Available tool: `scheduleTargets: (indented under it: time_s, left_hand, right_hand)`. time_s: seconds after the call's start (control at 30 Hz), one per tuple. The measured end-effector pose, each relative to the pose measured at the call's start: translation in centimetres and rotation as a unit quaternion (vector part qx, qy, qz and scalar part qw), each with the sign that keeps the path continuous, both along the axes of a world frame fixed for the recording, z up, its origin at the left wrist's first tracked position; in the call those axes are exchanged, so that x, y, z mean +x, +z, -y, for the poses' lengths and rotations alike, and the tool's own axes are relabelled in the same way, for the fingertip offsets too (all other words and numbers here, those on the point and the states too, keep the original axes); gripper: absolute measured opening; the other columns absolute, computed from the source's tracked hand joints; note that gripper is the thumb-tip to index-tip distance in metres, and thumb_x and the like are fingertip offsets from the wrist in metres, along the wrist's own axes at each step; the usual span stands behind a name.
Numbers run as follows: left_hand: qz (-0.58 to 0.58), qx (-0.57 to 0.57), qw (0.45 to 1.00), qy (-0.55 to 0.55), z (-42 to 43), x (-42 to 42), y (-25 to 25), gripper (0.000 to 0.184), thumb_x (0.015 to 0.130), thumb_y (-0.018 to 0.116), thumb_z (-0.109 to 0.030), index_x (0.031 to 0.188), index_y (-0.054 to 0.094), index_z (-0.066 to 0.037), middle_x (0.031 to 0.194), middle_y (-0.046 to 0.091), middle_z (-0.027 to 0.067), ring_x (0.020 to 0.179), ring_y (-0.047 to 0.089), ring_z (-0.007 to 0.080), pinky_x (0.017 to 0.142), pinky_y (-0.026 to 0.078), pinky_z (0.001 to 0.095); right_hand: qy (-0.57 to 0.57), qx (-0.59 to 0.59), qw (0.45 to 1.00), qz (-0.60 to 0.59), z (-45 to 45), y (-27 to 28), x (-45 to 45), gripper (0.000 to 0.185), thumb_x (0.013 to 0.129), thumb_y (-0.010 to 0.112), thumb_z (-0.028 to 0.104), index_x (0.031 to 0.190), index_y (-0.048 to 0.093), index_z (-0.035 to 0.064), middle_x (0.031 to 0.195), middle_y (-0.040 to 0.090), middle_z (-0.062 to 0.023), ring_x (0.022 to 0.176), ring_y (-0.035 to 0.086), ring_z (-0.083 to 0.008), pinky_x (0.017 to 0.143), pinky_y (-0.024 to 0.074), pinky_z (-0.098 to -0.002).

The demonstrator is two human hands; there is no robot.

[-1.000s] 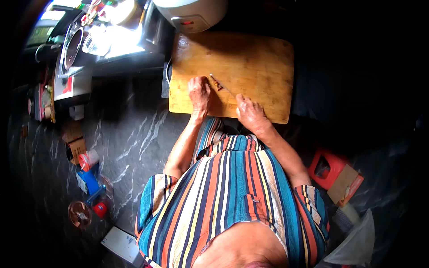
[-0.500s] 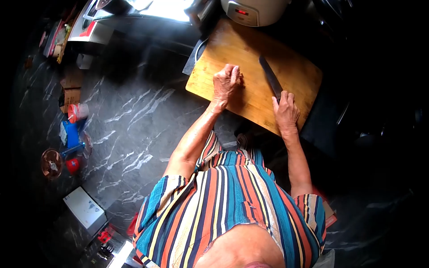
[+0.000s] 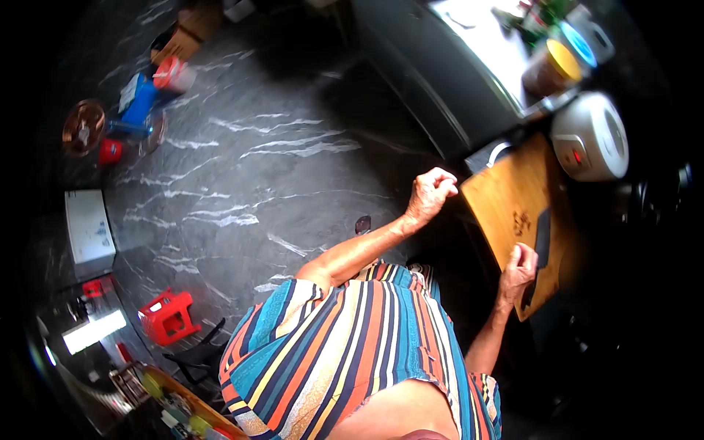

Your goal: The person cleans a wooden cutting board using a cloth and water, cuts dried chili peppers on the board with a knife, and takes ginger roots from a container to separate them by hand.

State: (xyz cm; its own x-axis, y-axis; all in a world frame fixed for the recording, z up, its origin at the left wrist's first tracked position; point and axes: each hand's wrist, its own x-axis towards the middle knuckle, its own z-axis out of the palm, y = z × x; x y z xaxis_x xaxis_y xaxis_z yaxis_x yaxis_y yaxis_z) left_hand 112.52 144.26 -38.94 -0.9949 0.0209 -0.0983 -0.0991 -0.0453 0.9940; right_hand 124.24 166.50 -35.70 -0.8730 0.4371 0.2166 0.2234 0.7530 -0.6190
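My left hand point(image 3: 433, 196) is raised just off the left corner of the wooden cutting board point(image 3: 488, 194). Its fingers are curled closed, and whatever they may hold is hidden. My right hand point(image 3: 518, 271) is over the board's near edge with thumb and fingers drawn together. It is beside the knife point(image 3: 543, 235), whose dark blade lies flat on the board. The knife's handle shows partly past the right hand; whether the hand touches it, I cannot tell. Several small brown pieces point(image 3: 521, 222) lie on the board left of the blade.
A white rice cooker point(image 3: 590, 139) with a red light stands behind the board. Near it is a jar with a yellow lid point(image 3: 551, 67) on the bright counter. On the marbled floor are a red stool point(image 3: 170, 317), a white box point(image 3: 89, 227) and a red-and-white bucket point(image 3: 174, 75).
The view has swung, putting the board farther right. My left hand has left the brown pieces and moved off the board. My right hand has shifted left off the knife handle.
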Motion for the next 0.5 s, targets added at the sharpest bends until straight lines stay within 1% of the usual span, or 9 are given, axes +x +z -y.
scheduleTargets:
  time_s: [0.03,0.07,0.17,0.2,0.23,0.33,0.37,0.4,0.5]
  left_hand:
    - [-0.015,0.015,1.0,0.021,1.1,-0.3,1.6,0.008,0.085,0.055,-0.006,0.086,0.061,0.0,0.068,0.065,0.0082,0.064,0.064,0.0125,0.058,0.051,0.0241]
    - [-0.048,0.021,0.998,0.046,2.5,-0.7,4.0,0.008,0.085,0.055,-0.006,0.086,0.06,0.0,0.067,0.064,0.0077,0.064,0.064,0.0126,0.058,0.05,0.0243]
    - [-0.189,0.044,0.974,0.119,9.7,-2.9,11.0,0.005,0.086,0.054,-0.003,0.089,0.058,-0.002,0.07,0.059,0.0062,0.061,0.059,0.012,0.055,0.048,0.0245]
    - [-0.237,0.034,0.959,0.151,12.4,-4.0,13.0,0.005,0.085,0.054,-0.003,0.089,0.058,-0.002,0.072,0.059,0.0064,0.061,0.059,0.0123,0.056,0.048,0.0244]
    - [-0.282,0.019,0.942,0.18,15.0,-5.3,13.9,0.006,0.085,0.054,-0.002,0.09,0.058,-0.002,0.074,0.058,0.0066,0.062,0.058,0.0127,0.057,0.048,0.0243]
    - [-0.395,-0.101,0.869,0.281,22.8,-8.9,14.8,0.013,0.08,0.054,0.002,0.091,0.057,-0.002,0.071,0.055,0.0055,0.062,0.055,0.0188,0.059,0.045,0.0298]
    - [-0.434,-0.151,0.833,0.308,25.4,-10.1,14.9,0.014,0.079,0.054,0.002,0.092,0.057,-0.002,0.071,0.055,0.0049,0.063,0.055,0.0196,0.059,0.044,0.0311]
    - [-0.466,-0.185,0.808,0.309,26.4,-10.3,18.2,0.016,0.077,0.054,0.001,0.093,0.057,-0.001,0.07,0.055,0.0043,0.064,0.054,0.0196,0.061,0.042,0.0318]
    - [-0.512,-0.279,0.739,0.337,33.8,-15.0,16.6,0.022,0.075,0.057,0.001,0.097,0.057,0.0,0.072,0.056,0.0051,0.064,0.054,0.0205,0.061,0.042,0.0327]
  right_hand:
    - [0.037,-0.094,0.995,-0.006,2.2,-0.1,-0.9,0.009,0.086,0.059,0.01,0.09,0.062,0.0028,0.077,0.057,-0.0032,0.064,0.052,-0.0117,0.058,0.043,-0.0244]
    - [0.054,-0.336,0.94,0.035,8.1,3.5,-2.6,0.008,0.086,0.06,0.009,0.091,0.064,0.0041,0.076,0.057,0.0012,0.063,0.051,-0.0058,0.059,0.0419,-0.0199]
    - [0.184,-0.51,0.836,0.083,20.4,4.3,-5.9,0.013,0.084,0.06,0.003,0.096,0.061,-0.0004,0.085,0.061,-0.0048,0.069,0.055,-0.0096,0.064,0.0462,-0.0218]
    - [0.198,-0.607,0.764,0.088,23.2,3.3,-6.9,0.024,0.083,0.06,0.003,0.106,0.057,-0.0001,0.092,0.06,-0.0052,0.073,0.056,-0.0104,0.068,0.0464,-0.0228]
    - [0.219,-0.656,0.715,0.1,27.3,5.4,-9.0,0.037,0.083,0.06,0.005,0.118,0.049,0.0004,0.099,0.058,-0.006,0.082,0.057,-0.0124,0.074,0.047,-0.025]
    - [0.279,-0.752,0.578,0.152,34.7,6.0,-14.3,0.047,0.084,0.059,0.008,0.127,0.041,0.001,0.106,0.057,-0.0072,0.09,0.058,-0.0149,0.079,0.0472,-0.0283]
    - [0.26,-0.742,0.596,0.164,37.3,6.3,-15.4,0.041,0.083,0.061,0.009,0.121,0.045,0.0015,0.097,0.058,-0.0039,0.082,0.056,-0.0108,0.073,0.0465,-0.0256]
    - [0.29,-0.745,0.565,0.206,37.1,8.4,-15.9,0.039,0.082,0.062,0.012,0.117,0.047,0.0019,0.092,0.057,-0.0028,0.079,0.055,-0.0104,0.071,0.046,-0.0256]
    - [0.324,-0.732,0.505,0.322,43.9,5.9,-20.6,0.034,0.079,0.067,0.02,0.104,0.05,0.0036,0.082,0.057,-0.0024,0.072,0.055,-0.0142,0.069,0.0462,-0.03]
